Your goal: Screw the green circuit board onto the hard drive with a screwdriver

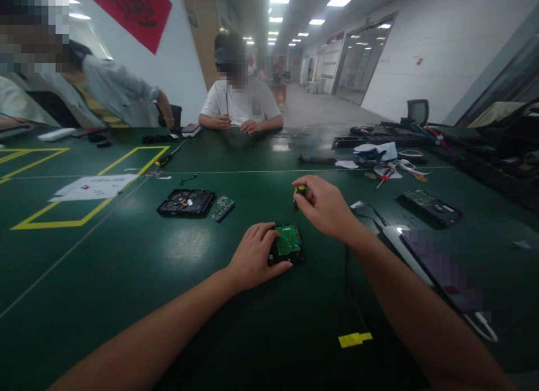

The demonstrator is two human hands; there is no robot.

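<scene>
A hard drive [289,242] lies on the green table with its green circuit board facing up. My left hand [256,250] grips it from the left side, fingers over the far edge and thumb along the near edge. Above the drive's far right corner, my right hand [322,205] is closed round the yellow-and-black handle of a screwdriver [300,191]. The shaft points down toward the board; whether its tip touches a screw I cannot tell. Left of these sit an opened black drive case [186,203] and a small loose circuit board [223,208].
Another hard drive [429,207] lies at the right, beyond a white power strip [406,250] and a phone-like slab [438,273]. A second screwdriver [166,157] and a paper sheet [95,187] lie at left. Across the table sits a person [242,101]; cables crowd the right back.
</scene>
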